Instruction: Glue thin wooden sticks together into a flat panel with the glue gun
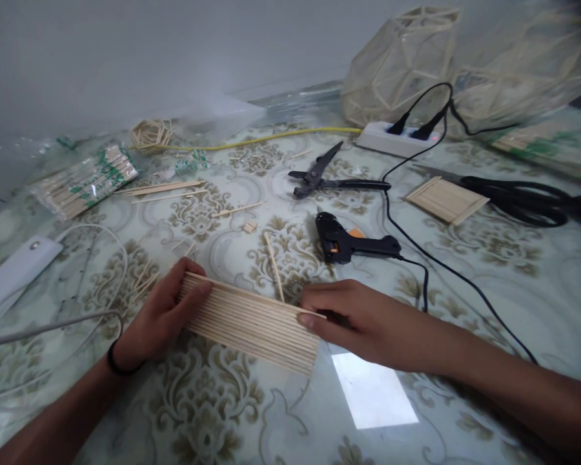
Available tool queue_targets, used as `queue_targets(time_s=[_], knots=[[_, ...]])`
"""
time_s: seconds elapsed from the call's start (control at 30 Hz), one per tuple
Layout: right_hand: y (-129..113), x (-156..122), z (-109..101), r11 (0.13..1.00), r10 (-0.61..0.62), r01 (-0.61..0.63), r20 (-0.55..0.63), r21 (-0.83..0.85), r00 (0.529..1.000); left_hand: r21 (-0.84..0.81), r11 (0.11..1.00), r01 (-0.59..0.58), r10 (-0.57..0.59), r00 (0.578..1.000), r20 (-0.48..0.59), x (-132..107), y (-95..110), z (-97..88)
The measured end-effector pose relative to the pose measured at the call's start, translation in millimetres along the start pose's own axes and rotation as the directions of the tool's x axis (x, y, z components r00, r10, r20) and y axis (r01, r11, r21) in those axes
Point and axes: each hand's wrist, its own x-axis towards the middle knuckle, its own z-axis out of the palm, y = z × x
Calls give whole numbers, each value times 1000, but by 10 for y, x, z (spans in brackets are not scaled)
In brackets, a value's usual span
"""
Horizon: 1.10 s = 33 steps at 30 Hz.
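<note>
A flat panel of thin wooden sticks [252, 326], laid side by side, is tilted up between my two hands. My left hand [167, 310] grips its left end, thumb on the face and fingers behind the top edge. At the upper right corner, my right hand [341, 316] pinches the end of the topmost stick, which pokes slightly past the panel. Just behind the panel a loose stick [274, 266] lies on the cloth. The black hot glue gun [341, 240] rests beyond my right hand, its nozzle pointing away.
Black pliers [319, 174] lie open behind the glue gun. To the right are a small square stick panel [448, 200] and black-handled scissors [518, 197]. A power strip [397, 139] feeds cords across the table. Bagged sticks [87, 181] and a white device [19, 271] are left.
</note>
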Motion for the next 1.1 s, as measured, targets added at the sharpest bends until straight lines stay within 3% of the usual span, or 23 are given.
queue_targets(time_s=[1.1], knots=[[2, 7, 3, 1000, 11, -11, -2, -19, 1000, -3, 1000, 7, -7, 1000, 14, -1, 5, 3]])
